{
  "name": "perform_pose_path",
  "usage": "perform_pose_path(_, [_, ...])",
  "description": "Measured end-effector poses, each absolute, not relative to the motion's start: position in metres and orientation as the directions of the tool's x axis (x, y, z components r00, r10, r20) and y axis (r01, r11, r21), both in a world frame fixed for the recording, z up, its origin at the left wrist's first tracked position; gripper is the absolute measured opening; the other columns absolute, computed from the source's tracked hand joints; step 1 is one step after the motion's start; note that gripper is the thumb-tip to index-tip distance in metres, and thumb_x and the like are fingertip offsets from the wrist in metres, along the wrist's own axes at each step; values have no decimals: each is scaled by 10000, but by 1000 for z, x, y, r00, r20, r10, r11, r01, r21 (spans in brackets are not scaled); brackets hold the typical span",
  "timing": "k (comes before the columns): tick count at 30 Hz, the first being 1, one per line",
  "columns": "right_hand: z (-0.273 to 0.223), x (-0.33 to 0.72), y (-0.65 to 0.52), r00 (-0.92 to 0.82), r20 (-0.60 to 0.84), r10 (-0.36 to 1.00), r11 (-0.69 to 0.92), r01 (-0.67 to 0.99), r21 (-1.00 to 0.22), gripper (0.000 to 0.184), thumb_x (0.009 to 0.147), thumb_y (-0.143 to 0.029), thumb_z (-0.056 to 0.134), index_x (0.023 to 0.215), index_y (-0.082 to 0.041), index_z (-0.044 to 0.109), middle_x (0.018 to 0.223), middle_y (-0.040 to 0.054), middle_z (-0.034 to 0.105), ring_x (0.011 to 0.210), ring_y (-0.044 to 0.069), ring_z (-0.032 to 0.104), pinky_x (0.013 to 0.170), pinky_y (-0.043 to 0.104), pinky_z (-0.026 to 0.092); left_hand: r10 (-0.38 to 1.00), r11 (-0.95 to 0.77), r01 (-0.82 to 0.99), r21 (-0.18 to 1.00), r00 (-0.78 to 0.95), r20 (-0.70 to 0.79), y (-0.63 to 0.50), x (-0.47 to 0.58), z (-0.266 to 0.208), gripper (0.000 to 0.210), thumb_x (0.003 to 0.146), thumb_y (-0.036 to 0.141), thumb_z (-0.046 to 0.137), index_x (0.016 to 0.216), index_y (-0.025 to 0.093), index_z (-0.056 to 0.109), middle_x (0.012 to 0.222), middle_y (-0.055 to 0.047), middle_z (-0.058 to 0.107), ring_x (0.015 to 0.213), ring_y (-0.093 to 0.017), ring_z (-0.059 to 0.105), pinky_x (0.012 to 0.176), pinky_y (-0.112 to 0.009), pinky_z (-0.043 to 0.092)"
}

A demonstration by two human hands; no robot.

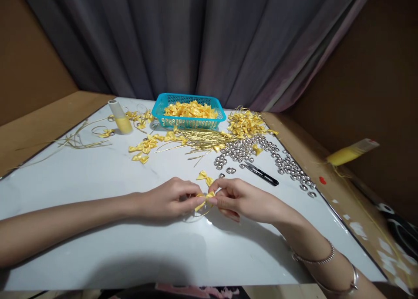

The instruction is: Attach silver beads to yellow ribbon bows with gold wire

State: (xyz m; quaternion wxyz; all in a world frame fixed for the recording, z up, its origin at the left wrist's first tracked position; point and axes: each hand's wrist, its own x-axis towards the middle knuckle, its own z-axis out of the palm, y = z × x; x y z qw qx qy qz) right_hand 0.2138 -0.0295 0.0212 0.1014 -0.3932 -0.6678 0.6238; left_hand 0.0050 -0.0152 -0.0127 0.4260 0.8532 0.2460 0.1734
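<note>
Remotely, I watch left hand [176, 196] and right hand [235, 196] pinch a yellow ribbon bow [209, 195] at nine and three o'clock, probably steadying it, thread snips [261, 174] handy at two.

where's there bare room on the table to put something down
Bare: the glossy white tabletop between the left hand, right hand and its near edge; also between left forearm and the leftmost thin gold cords. Crowded: around the turquoise plastic basket, and right, with shiny silver beads and black snips.
</note>
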Motion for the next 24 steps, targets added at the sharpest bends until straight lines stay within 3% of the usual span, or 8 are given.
perform_pose_path(9, [20,216,-29,-694,-331,640,-118,337,-934,150,889,-290,494,834,-151,498,440,-94,409,381,51,347,388,174,266,549,-319,232,919,835,-21,-12,3,-9,312,928,308,377,749,118,548,631,-10,538,566,-91,479,539,-196,370])
perform_pose_path(16, [17,218,-28,-701,-337,629,-137,328,-935,211,862,-364,536,837,-159,492,443,-98,402,374,51,342,374,174,264,538,-313,205,927,843,-4,-12,4,-13,307,922,304,381,759,110,554,644,-19,537,569,-97,491,552,-207,380])
perform_pose_path(24, [18,218,-27,-698,-341,630,-143,328,-934,145,869,-296,518,816,-165,482,458,-94,404,371,47,335,369,171,256,568,-233,246,941,820,-73,-16,5,-10,332,925,346,396,732,119,542,607,-1,523,554,-88,473,540,-197,368])
